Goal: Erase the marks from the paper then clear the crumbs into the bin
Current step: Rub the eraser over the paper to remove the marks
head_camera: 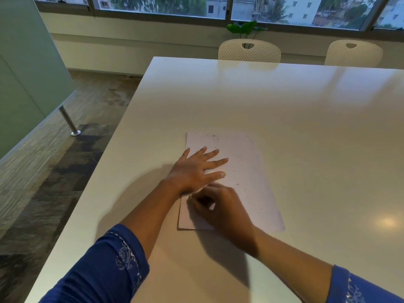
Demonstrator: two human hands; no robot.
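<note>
- The paper lies flat near the table's near-left corner, long axis running away from the person.
- The right hand is curled over the paper's near-left part, fingers pinched around something pale, likely an eraser; blur hides it.
- The left hand lies spread flat just beyond it, pinning the sheet's left side.
- Dark crumbs scatter to the far and right side of both hands.
- The table is otherwise bare; two chairs stand opposite. No bin in sight.
</note>
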